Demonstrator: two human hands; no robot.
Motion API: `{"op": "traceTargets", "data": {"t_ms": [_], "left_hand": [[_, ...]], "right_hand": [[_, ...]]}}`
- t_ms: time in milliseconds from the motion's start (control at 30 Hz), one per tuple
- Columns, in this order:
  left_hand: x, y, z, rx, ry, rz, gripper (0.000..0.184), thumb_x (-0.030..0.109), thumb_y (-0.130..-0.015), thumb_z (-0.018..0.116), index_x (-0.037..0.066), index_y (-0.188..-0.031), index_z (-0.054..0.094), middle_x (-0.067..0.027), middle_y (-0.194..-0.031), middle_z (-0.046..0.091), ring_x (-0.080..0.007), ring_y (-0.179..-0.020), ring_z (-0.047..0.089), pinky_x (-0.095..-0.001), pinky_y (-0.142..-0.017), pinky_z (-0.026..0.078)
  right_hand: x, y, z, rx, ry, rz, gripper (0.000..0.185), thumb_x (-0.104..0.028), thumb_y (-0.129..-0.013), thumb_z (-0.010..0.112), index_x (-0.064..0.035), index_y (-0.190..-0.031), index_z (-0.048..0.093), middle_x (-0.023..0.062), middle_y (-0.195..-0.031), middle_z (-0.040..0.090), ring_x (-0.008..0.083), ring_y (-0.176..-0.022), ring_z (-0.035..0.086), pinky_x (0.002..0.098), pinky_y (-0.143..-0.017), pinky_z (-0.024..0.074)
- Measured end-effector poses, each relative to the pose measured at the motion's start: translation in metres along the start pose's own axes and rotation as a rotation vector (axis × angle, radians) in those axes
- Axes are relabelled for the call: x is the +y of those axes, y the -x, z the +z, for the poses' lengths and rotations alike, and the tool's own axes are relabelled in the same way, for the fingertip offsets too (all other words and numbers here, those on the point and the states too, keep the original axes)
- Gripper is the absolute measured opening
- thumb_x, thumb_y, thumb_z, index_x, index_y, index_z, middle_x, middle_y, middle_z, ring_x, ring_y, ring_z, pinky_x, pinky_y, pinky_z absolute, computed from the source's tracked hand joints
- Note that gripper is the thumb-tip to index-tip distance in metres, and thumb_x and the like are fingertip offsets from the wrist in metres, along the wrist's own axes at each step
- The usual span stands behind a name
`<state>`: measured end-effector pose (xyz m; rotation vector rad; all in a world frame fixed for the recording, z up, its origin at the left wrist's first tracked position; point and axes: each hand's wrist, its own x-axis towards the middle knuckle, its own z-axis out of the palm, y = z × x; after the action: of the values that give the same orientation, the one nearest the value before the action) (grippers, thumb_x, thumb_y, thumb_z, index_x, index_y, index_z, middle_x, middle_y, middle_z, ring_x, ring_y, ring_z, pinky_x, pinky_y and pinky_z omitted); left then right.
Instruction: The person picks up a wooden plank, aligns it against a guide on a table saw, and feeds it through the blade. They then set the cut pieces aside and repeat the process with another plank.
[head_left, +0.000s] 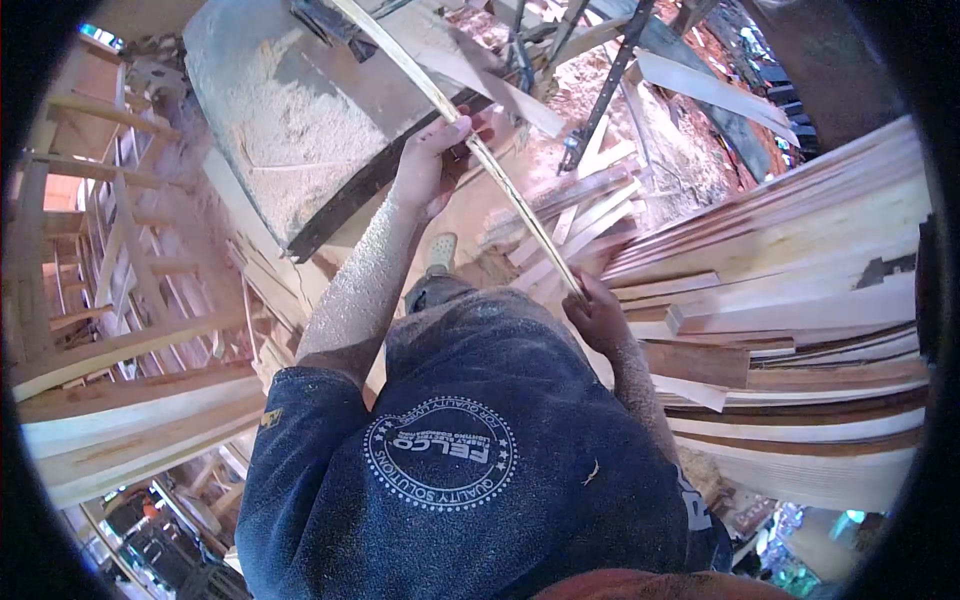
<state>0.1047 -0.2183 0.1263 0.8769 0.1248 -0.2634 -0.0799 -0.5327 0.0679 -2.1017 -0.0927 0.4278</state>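
A long, thin wooden strip [512, 194] runs diagonally from the top of the view down to the right. My left hand [437, 160] grips it near its middle, thumb on top. At the strip's lower end my right hand [597, 313] is closed around the wood. Sawdust coats both forearms. The strip's upper part passes over a machine table [350, 95] covered with sawdust.
Stacked boards [800, 300] fill the right side. Wood offcuts [600, 205] and sawdust lie on the floor ahead, beside a dark metal bar [610, 80]. A wooden rack [120, 230] stands at the left. My shoe [441, 250] shows below the table.
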Motion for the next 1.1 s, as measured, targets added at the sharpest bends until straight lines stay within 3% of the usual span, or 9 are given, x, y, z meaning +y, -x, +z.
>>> {"op": "traceTargets", "data": {"t_ms": [167,267,333,367,500,600,633,733,1100], "left_hand": [[-0.017,-0.022,-0.072,0.15,0.129,-0.134,0.037,0.019,-0.103,0.061,-0.002,-0.132,0.054,-0.019,-0.127,0.065,-0.0312,-0.118,0.065,-0.044,-0.105,0.054],[-0.015,-0.034,-0.105,0.171,0.18,-0.225,0.033,0.021,-0.104,0.06,-0.002,-0.127,0.056,-0.0194,-0.126,0.065,-0.0294,-0.117,0.065,-0.0405,-0.104,0.055],[-0.009,-0.043,-0.122,0.143,0.167,-0.239,0.031,0.023,-0.104,0.06,-0.002,-0.123,0.059,-0.0196,-0.125,0.066,-0.0277,-0.112,0.067,-0.0372,-0.1,0.056],[-0.004,-0.048,-0.13,0.128,0.107,-0.304,0.033,0.028,-0.104,0.062,-0.003,-0.117,0.067,-0.0117,-0.105,0.072,-0.0219,-0.099,0.071,-0.0328,-0.088,0.058],[0.038,-0.062,-0.146,0.299,-1.165,-0.245,0.05,0.038,-0.097,0.071,-0.006,-0.122,0.07,-0.0137,-0.103,0.077,-0.0189,-0.083,0.072,-0.031,-0.076,0.056],[0.032,-0.093,-0.197,0.532,-0.757,0.063,0.052,0.032,-0.098,0.069,-0.006,-0.134,0.064,-0.0168,-0.112,0.077,-0.0201,-0.091,0.073,-0.0337,-0.079,0.057],[0.047,-0.1,-0.201,0.544,-0.603,-0.081,0.054,0.026,-0.098,0.069,-0.003,-0.141,0.059,-0.0195,-0.122,0.074,-0.0231,-0.106,0.072,-0.0344,-0.091,0.055],[0.061,-0.146,-0.222,0.51,-0.894,0.339,0.053,0.023,-0.098,0.069,-0.005,-0.142,0.057,-0.0209,-0.131,0.07,-0.0229,-0.122,0.066,-0.0323,-0.102,0.05],[0.071,-0.227,-0.27,0.55,-0.712,0.265,0.052,0.019,-0.101,0.066,-0.005,-0.145,0.052,-0.0195,-0.139,0.065,-0.0196,-0.127,0.061,-0.0296,-0.105,0.046]], "right_hand": [[-0.025,-0.023,0.022,-0.097,0.1,0.183,0.062,-0.037,-0.095,0.072,-0.0031,-0.144,0.054,0.0263,-0.131,0.066,0.0385,-0.126,0.063,0.0443,-0.107,0.0483],[-0.028,-0.038,0.032,-0.089,0.115,0.166,0.056,-0.028,-0.097,0.071,-0.0045,-0.145,0.053,0.0233,-0.119,0.07,0.0322,-0.107,0.069,0.0423,-0.093,0.053],[-0.044,-0.051,0.034,-0.116,0.153,0.172,0.057,-0.035,-0.098,0.068,-0.0022,-0.143,0.054,0.0254,-0.122,0.068,0.0344,-0.112,0.067,0.0436,-0.097,0.0513],[-0.053,-0.058,0.034,-0.149,0.149,0.232,0.06,-0.04,-0.098,0.066,-0.0011,-0.143,0.055,0.0263,-0.127,0.067,0.0372,-0.119,0.064,0.0444,-0.102,0.0496],[-0.066,-0.081,0.048,-0.216,0.08,0.344,0.062,-0.048,-0.102,0.057,-0.001,-0.142,0.055,0.0266,-0.133,0.065,0.0424,-0.127,0.061,0.0461,-0.106,0.0481],[-0.079,-0.097,0.058,-0.213,0.107,0.355,0.059,-0.045,-0.104,0.054,-0.002,-0.143,0.055,0.0259,-0.134,0.064,0.0425,-0.127,0.06,0.0466,-0.107,0.0479],[-0.084,-0.1,0.061,-0.203,0.121,0.355,0.057,-0.044,-0.104,0.053,-0.0023,-0.143,0.054,0.0257,-0.134,0.064,0.0424,-0.127,0.06,0.0468,-0.107,0.0477],[-0.089,-0.116,0.071,-0.19,0.127,0.356,0.055,-0.043,-0.106,0.05,-0.0025,-0.143,0.054,0.0253,-0.135,0.064,0.042,-0.128,0.06,0.047,-0.108,0.0471],[-0.106,-0.182,0.091,-0.133,0.153,0.296,0.052,-0.045,-0.109,0.041,-0.007,-0.14,0.057,0.024,-0.135,0.063,0.0436,-0.127,0.059,0.0471,-0.107,0.0473]]}}
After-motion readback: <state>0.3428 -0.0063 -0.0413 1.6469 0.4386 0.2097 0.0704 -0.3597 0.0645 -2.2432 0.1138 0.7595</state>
